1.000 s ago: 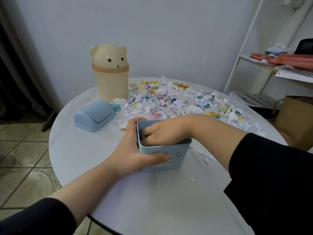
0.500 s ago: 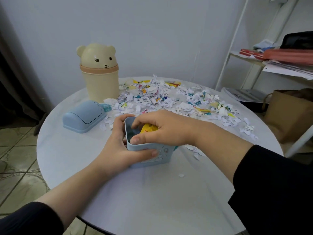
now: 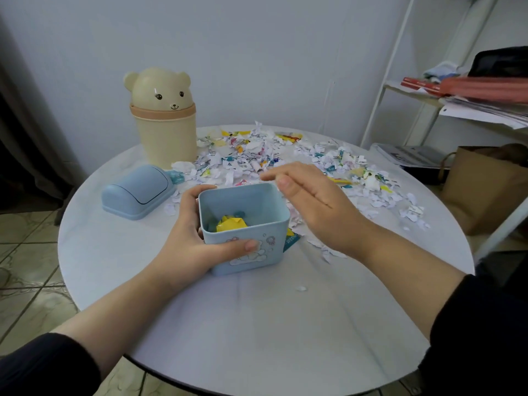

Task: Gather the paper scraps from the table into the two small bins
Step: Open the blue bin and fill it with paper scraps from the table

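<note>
Left side of the bench (image 3: 257, 338): a blue lid (image 3: 137, 192) is laid loose, and a cream bear bin (image 3: 165, 124) is stood upright behind it, lid on. Left hand (image 3: 188, 238): the grip is closed round the blue bin (image 3: 248, 252), with the thumb pressed on the front wall. The bin is held upright near mid-bench; a yellow scrap (image 3: 231, 224) is seen inside. Right hand (image 3: 314, 204): grip wide, fingers straight, nothing held, positioned over the bin's right rim. Paper scraps (image 3: 285, 161) are spread behind and right of the bin.

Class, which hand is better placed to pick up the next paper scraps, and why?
Right. The right hand hovers open and empty beside the scattered paper scraps, while the left hand grips the square blue plastic bin.
</note>
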